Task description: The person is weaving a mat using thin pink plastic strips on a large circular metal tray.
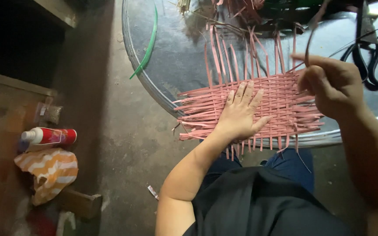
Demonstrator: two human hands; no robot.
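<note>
Nearest to me, at the bottom of the view, I see my own dark shirt and blue trousers, with both forearms reaching forward. Just beyond my knees lies the woven pink mat [259, 105], a flat piece of plaited strips resting on the near edge of a round metal tray-table [171, 65], its loose ends fringing out on every side. My left hand [241, 114] lies flat on the weave, fingers spread and palm pressing it down. My right hand [331, 85] hovers over the mat's right edge, curled, with thumb and fingers pinching one thin pink strip [309, 37] that rises up and arcs away from the weave.

Off to my left, on the dim floor, a red squeeze bottle with a white cap [49, 136] lies on its side; I cannot tell what is in it. Just below it sits a crumpled orange-and-white striped cloth [51, 171].

Further out on the tray-table, a green strip [147, 46] curves along the left rim, well apart from the mat. Black-handled scissors [375, 61] lie at the far right, near my right hand. At the far edge a loose heap of spare pink strips [241, 8] is piled, partly cut off by the frame.
</note>
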